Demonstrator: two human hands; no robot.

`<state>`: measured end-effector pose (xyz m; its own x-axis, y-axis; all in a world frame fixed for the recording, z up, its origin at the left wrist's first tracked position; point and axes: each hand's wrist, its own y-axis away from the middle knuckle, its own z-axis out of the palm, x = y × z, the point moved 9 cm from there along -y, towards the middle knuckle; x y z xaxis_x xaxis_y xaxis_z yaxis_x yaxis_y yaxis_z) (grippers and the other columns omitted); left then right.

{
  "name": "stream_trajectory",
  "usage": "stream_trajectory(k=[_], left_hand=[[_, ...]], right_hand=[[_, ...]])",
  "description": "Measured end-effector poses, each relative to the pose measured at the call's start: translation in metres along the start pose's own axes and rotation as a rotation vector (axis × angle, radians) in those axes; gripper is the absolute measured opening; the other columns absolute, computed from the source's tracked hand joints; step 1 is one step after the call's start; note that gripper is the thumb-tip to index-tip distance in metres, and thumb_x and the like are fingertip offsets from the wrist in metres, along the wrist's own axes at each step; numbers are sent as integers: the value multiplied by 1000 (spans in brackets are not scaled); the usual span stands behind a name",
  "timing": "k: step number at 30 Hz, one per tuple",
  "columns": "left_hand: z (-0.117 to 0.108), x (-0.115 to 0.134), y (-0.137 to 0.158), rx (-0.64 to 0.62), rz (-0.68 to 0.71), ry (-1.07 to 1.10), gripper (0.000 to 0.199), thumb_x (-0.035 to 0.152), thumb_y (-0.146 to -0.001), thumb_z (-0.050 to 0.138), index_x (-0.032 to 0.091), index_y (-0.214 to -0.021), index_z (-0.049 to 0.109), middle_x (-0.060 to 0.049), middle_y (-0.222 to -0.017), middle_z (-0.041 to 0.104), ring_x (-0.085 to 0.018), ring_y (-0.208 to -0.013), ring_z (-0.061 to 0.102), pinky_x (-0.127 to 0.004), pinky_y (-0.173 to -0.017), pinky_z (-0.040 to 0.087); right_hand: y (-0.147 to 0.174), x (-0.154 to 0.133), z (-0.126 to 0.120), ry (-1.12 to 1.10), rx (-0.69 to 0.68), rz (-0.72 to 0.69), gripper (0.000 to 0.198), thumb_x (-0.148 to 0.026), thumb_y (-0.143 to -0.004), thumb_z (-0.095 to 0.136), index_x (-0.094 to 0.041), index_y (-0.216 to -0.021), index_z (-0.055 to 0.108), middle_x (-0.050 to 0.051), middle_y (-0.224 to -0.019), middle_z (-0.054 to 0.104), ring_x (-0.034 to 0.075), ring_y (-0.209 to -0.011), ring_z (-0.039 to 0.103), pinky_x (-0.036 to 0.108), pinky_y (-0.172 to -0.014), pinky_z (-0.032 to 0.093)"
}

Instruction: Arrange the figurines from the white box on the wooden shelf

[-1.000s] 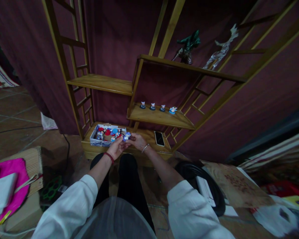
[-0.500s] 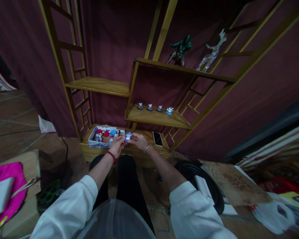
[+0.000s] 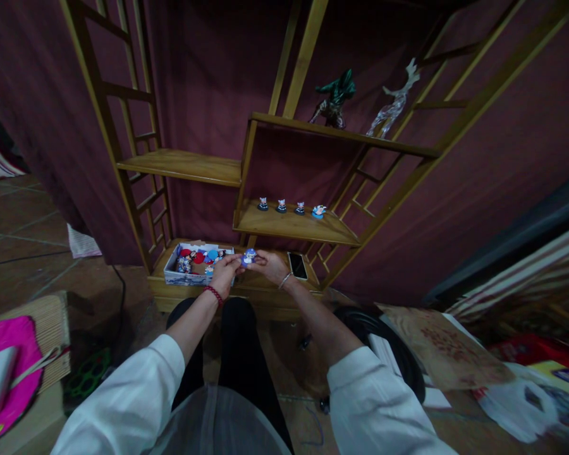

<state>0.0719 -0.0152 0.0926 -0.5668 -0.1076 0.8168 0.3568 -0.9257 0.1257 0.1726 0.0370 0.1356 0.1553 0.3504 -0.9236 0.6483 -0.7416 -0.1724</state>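
Note:
Between my hands is a small purple-and-white figurine (image 3: 249,256), held upright over the low wooden base of the shelf. My left hand (image 3: 226,273) pinches it from the left, and my right hand (image 3: 271,265) grips it from the right. Just left of my left hand sits an open cardboard box (image 3: 171,278) holding several figurines and red and blue round pieces. On the middle shelf (image 3: 284,225) stands a row of figurines: several dark-based ones, such as the figurine (image 3: 281,206), and a blue-based figurine (image 3: 318,212) at the right end.
A phone (image 3: 298,266) lies on the base to the right. Higher up stand a green-and-brown statue (image 3: 336,101) and a clear deer figure (image 3: 393,104). An upper-left shelf (image 3: 184,165) juts out. A stool with a pink cushion (image 3: 26,354) is at lower left, plastic bags (image 3: 521,404) at lower right.
Both hands have lifted the figurine slightly and shifted it a little to the right, turning it somewhat. The whole view has moved slightly.

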Motion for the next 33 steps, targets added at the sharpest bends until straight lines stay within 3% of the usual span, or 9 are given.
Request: stream_trajectory(k=[13,23,33], left_hand=[[37,21,-4,-133,89,-162,25,4,-59,66,13,-82,64,-2,-72,62,-10,-64,54,-22,-61,44],[58,34,-15,-188,125,-145,24,1,-59,65,13,-79,63,-1,-69,63,-9,-60,53,-19,-58,44],[75,46,-28,-202,184,-215,24,5,-61,64,9,-84,61,-1,-70,63,-7,-59,55,-20,-61,47]], right_hand=[[-7,-17,-33,112,41,-40,35,-37,-60,67,-15,-86,58,2,-84,65,15,-76,61,26,-68,49],[-16,-30,-50,79,55,-70,38,-35,-58,69,-14,-89,58,3,-84,65,16,-77,61,28,-73,49],[-28,-39,-63,63,62,-51,32,-34,-58,69,-15,-81,57,0,-77,63,11,-69,59,21,-64,47]])
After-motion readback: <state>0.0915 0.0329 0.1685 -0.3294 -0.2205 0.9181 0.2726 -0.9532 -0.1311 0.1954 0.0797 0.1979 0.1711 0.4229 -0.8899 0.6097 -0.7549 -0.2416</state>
